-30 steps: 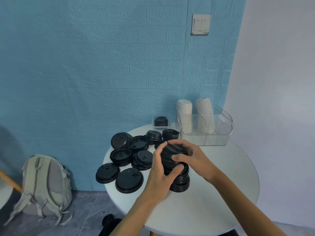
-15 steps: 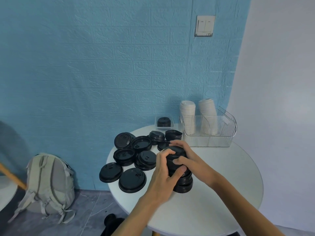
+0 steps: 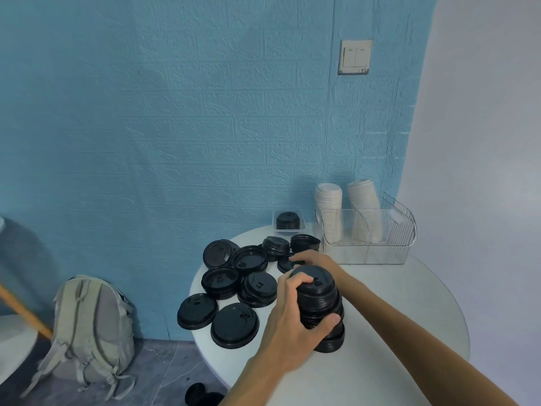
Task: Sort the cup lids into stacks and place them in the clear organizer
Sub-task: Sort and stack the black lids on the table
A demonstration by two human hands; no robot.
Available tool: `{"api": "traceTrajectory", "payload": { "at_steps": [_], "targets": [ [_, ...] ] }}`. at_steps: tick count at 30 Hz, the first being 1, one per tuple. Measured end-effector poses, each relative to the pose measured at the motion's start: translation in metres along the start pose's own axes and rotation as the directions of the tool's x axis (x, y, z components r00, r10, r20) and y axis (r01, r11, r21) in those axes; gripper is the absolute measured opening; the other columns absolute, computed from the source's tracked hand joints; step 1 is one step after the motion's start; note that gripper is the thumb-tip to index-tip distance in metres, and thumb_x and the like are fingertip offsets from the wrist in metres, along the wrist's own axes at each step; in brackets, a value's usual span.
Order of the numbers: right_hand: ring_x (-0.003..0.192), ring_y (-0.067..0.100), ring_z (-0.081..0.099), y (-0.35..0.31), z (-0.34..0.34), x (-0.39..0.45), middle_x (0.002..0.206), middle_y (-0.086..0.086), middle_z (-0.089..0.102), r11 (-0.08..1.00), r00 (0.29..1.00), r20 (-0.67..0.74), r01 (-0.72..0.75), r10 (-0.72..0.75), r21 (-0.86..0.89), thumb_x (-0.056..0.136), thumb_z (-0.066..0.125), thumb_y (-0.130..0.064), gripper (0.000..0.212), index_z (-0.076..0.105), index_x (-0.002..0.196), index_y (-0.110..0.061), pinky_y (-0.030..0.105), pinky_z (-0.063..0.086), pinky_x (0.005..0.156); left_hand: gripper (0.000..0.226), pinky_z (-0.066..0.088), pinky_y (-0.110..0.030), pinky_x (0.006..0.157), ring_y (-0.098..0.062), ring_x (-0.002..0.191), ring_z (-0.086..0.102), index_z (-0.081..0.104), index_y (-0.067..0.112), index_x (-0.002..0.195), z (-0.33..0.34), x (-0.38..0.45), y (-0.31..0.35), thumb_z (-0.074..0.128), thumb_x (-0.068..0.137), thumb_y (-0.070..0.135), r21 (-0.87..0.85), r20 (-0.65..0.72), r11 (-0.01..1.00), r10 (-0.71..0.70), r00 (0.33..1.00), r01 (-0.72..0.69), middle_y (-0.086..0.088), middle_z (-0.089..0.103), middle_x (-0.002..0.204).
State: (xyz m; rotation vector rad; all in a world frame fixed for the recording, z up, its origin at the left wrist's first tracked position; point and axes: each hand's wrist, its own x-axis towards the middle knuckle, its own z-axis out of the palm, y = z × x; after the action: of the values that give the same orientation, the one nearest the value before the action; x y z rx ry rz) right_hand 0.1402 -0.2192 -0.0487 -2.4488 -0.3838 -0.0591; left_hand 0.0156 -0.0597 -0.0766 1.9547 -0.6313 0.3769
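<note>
One tall stack of black cup lids stands on the round white table, right of centre in the lower half of the frame. The lids are glossy black plastic domes with ridged rims, nested unevenly so the column leans a little, and the top lid shows a small raised sip tab. The left hand grips the stack from its near side, fingers curled over the upper rim and the thumb pressed against the lower part. The right hand reaches behind the stack near its top; its fingers bend round the far side, but how firmly they hold cannot be told because the stack hides them.

To the left of the stack, loose black lids lie scattered over the table's left half, some dome up, some upturned, several overlapping, with two short piles nearer the wall. At the table's back edge a small clear tray holds a short pile of black lids. Right of it, the clear organizer sits against the blue brick-patterned wall, with two columns of white lids standing in its left compartments and the right part showing only ribbed clear wall.

A grey-green backpack leans on the floor at lower left, and a light switch is mounted on the wall at upper right.
</note>
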Motion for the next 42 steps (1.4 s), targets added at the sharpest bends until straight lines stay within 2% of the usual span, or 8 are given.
{"api": "traceTrajectory", "payload": {
  "at_steps": [2, 8, 12, 17, 21, 26, 35, 42],
  "targets": [
    [0.127, 0.038, 0.054, 0.003, 0.008, 0.012, 0.132, 0.025, 0.061, 0.983, 0.993, 0.109, 0.053, -0.034, -0.176, 0.103, 0.051, -0.006, 0.029, 0.064, 0.126, 0.007, 0.044, 0.041, 0.107, 0.067, 0.047, -0.020, 0.094, 0.006, 0.119, 0.049, 0.023, 0.066, 0.123, -0.001, 0.000, 0.000, 0.072, 0.077, 0.060, 0.004, -0.003, 1.000, 0.005, 1.000, -0.005, 0.016, 0.033, 0.142],
    [0.113, 0.019, 0.050, 0.029, 0.015, 0.023, 0.113, -0.002, 0.054, 0.887, 0.999, 0.007, 0.035, -0.035, -0.461, 0.101, 0.052, -0.037, 0.022, 0.062, 0.116, -0.024, 0.037, 0.037, 0.088, 0.068, 0.040, -0.006, 0.091, 0.010, 0.120, 0.045, 0.021, 0.067, 0.123, 0.000, 0.002, -0.002, 0.072, 0.078, 0.060, 0.018, -0.012, 1.000, 0.012, 1.000, -0.012, 0.017, 0.032, 0.141],
    [0.092, 0.018, 0.052, 0.032, 0.008, -0.003, 0.092, 0.000, 0.056, 0.953, 0.990, -0.055, 0.112, -0.132, -0.283, 0.095, 0.059, -0.028, 0.010, 0.055, 0.087, -0.023, 0.039, 0.048, 0.078, 0.067, 0.040, -0.004, 0.090, 0.011, 0.120, 0.046, 0.021, 0.066, 0.123, 0.000, 0.002, -0.002, 0.071, 0.078, 0.062, 0.010, -0.012, 1.000, 0.002, 1.000, -0.002, 0.016, 0.033, 0.140],
    [0.102, 0.009, 0.056, 0.030, -0.005, -0.036, 0.114, -0.008, 0.051, 0.996, 0.990, -0.137, 0.032, -0.043, -0.082, 0.085, 0.074, -0.038, 0.032, 0.065, 0.116, -0.036, 0.025, 0.049, 0.090, 0.067, 0.040, -0.005, 0.090, 0.009, 0.121, 0.047, 0.025, 0.062, 0.125, 0.000, 0.001, 0.000, 0.071, 0.077, 0.061, -0.012, -0.013, 1.000, -0.011, 1.000, 0.011, 0.017, 0.035, 0.139],
    [0.101, 0.012, 0.063, 0.019, -0.028, -0.065, 0.115, -0.005, 0.054, 0.978, 0.948, -0.307, -0.021, 0.085, 0.206, 0.076, 0.087, -0.026, 0.040, 0.068, 0.108, -0.039, 0.019, 0.049, 0.082, 0.066, 0.042, -0.011, 0.092, 0.006, 0.121, 0.048, 0.025, 0.062, 0.125, 0.000, 0.002, -0.001, 0.072, 0.078, 0.062, -0.023, -0.009, 1.000, -0.007, 1.000, 0.007, 0.018, 0.036, 0.138],
    [0.110, 0.013, 0.066, -0.021, -0.067, -0.092, 0.122, -0.002, 0.062, 0.848, 0.876, -0.477, 0.201, 0.069, 0.490, 0.080, 0.082, -0.005, 0.030, 0.077, 0.103, -0.023, 0.024, 0.051, 0.087, 0.066, 0.043, -0.018, 0.096, 0.005, 0.121, 0.047, 0.024, 0.065, 0.124, 0.000, 0.001, -0.001, 0.070, 0.077, 0.066, -0.040, -0.006, 0.999, -0.028, 1.000, 0.028, 0.020, 0.038, 0.136],
    [0.114, 0.009, 0.065, -0.047, -0.044, -0.109, 0.115, -0.016, 0.071, 0.905, 0.942, -0.297, 0.259, -0.158, 0.339, 0.069, 0.078, -0.035, 0.031, 0.076, 0.099, -0.036, 0.036, 0.050, 0.103, 0.079, 0.049, -0.020, 0.095, 0.004, 0.118, 0.058, 0.021, 0.062, 0.132, -0.002, 0.001, 0.001, 0.077, 0.076, 0.065, -0.125, -0.041, 0.990, -0.067, 0.997, 0.062, 0.025, 0.052, 0.133],
    [0.115, -0.002, 0.060, -0.051, -0.038, -0.112, 0.115, -0.027, 0.065, 0.934, 0.941, -0.266, 0.274, -0.211, 0.229, 0.076, 0.085, -0.016, 0.032, 0.077, 0.102, -0.032, 0.011, 0.044, 0.096, 0.097, 0.039, -0.010, 0.101, 0.012, 0.131, 0.046, 0.007, 0.065, 0.145, 0.000, 0.002, -0.001, 0.078, 0.078, 0.058, -0.127, -0.028, 0.988, -0.089, 0.996, 0.085, 0.034, 0.040, 0.146]
  ]
}}
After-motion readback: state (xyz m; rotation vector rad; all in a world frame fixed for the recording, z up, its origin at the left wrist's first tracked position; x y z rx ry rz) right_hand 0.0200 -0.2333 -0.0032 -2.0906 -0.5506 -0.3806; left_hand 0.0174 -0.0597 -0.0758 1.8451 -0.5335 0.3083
